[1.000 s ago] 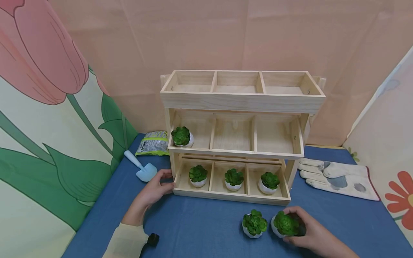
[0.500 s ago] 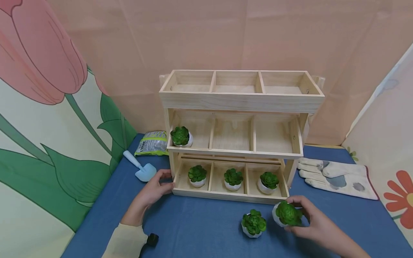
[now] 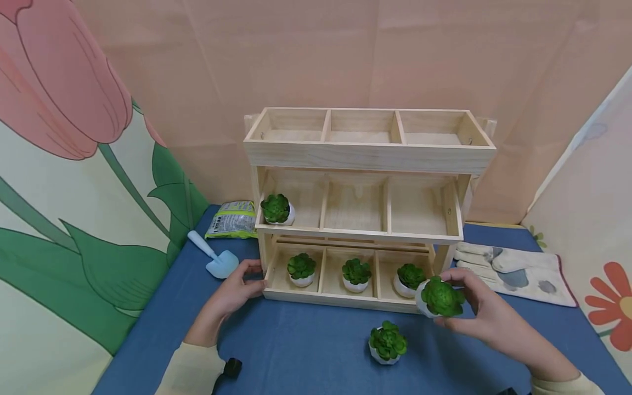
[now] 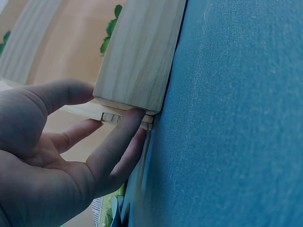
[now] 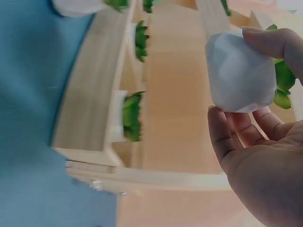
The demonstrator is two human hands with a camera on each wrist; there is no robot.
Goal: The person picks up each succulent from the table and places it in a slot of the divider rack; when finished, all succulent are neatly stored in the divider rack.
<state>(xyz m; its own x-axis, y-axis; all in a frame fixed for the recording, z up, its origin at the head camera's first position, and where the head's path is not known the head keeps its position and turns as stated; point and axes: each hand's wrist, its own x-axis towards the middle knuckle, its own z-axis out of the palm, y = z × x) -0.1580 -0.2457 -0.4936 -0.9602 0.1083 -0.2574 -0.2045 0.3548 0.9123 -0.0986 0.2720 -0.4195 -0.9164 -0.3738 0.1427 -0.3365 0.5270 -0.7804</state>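
A three-tier wooden plant shelf (image 3: 370, 156) stands on the blue cloth, its trays split into compartments. At the bottom tray's left end, my left hand (image 3: 239, 288) holds the corner (image 4: 137, 94), thumb and fingers against the wood. My right hand (image 3: 481, 307) grips a potted succulent (image 3: 441, 297), raised in front of the bottom tray's right end; its white faceted pot (image 5: 241, 71) sits between thumb and fingers. Another potted succulent (image 3: 387, 343) stands on the cloth in front. Potted succulents occupy the bottom tray's left (image 3: 301, 269), middle (image 3: 356, 274) and right (image 3: 408, 280) compartments.
One more succulent (image 3: 277, 209) sits in the middle tier's left compartment. A light-blue hand trowel (image 3: 222, 263) and a green-and-white bag (image 3: 233, 219) lie left of the shelf. White gardening gloves (image 3: 518, 274) lie to its right.
My right hand has lifted the potted succulent off the cloth and moved it up toward the shelf's right end. My left hand keeps its place at the bottom tray's corner.
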